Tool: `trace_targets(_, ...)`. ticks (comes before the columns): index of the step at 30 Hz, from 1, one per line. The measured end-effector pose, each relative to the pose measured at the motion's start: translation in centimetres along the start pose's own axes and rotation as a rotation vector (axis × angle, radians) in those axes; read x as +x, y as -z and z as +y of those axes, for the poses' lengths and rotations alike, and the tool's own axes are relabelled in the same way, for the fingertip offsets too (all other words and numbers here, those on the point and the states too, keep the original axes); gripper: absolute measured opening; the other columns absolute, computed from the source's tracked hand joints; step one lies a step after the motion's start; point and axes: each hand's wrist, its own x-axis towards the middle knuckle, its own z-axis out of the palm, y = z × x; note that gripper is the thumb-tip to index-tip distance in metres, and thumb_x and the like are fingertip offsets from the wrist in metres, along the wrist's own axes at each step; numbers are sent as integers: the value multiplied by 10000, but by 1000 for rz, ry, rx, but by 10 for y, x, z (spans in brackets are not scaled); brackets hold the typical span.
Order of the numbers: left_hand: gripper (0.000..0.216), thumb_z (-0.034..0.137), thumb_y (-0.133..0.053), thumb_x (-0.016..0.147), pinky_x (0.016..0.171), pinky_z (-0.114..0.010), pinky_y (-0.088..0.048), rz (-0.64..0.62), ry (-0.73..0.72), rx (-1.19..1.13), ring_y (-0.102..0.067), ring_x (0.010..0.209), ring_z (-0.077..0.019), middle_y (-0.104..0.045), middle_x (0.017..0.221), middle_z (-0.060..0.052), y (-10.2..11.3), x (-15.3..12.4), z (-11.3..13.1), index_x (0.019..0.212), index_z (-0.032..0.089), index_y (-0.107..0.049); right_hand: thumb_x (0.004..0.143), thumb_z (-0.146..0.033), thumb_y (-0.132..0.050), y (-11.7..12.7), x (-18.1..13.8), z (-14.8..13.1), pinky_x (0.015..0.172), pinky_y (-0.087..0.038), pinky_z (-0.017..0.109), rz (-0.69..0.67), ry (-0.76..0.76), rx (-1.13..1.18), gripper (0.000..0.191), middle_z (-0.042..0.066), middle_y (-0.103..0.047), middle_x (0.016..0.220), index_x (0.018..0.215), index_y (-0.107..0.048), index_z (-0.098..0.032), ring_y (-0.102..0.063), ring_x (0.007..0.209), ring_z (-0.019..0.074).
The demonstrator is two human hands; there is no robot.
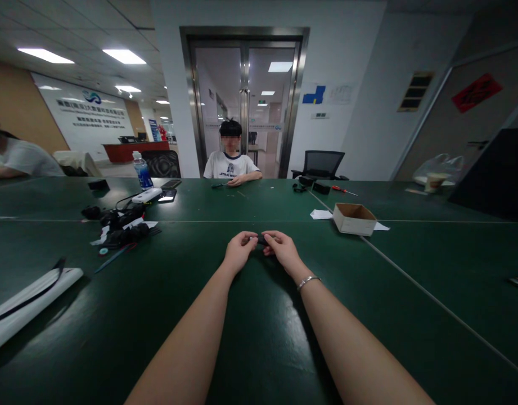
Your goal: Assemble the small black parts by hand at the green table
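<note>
Both of my hands meet above the green table, around a small black piece (262, 241) whose kind I cannot make out. My left hand (237, 251) pinches its left end between thumb and forefinger. From the other side, my right hand (284, 251) grips it with thumb and bent fingers, which cover much of it. A silvery bracelet (309, 282) circles my right wrist.
A cardboard box (355, 219) stands at right, with a red screwdriver (344, 190) behind it. At left lie tangled black gear (126, 224) and a white folded item (35, 304); a bottle (142, 170) stands beyond. Across the green table (259, 337) sits a person (232, 163).
</note>
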Motion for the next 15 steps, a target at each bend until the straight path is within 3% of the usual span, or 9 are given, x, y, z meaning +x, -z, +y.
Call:
trace_targets(4,275,368,-442,928,579,-231,-487,67,131,-6,-606,619,-122,-623,793,-42,-3,2,2,1055,157,-563,749,-319,-725,1,-1,0,482,-523,218,-13,5,5,269,11,-629,629,945,-675,-141,-601,499,120)
trace_targets(7,258,341,-411,935,497,-202,-401,51,79,140,-526,516,-105,-547,630,7,-3,2,1,1054,158,-549,731,-288,-725,0,-1,0,493,-514,210,-35,14,-4,277,-1,-622,608,957,-669,-138,-598,502,116)
trace_targets(10,214,268,-443,909,537,-199,-395,34,-31,225,-519,559,-102,-534,638,20,-1,1,-3,1076,185,-549,717,-271,-724,-1,-2,-1,500,-505,209,-46,15,-9,291,-2,-625,608,966,-663,-133,-591,498,114)
trace_targets(15,335,127,-535,797,673,-215,-456,17,-102,202,-577,735,-112,-597,867,-21,1,-1,-3,1124,200,-536,720,-279,-719,-1,-2,-2,507,-509,224,-29,15,-26,272,-5,-620,608,946,-668,-137,-595,507,124)
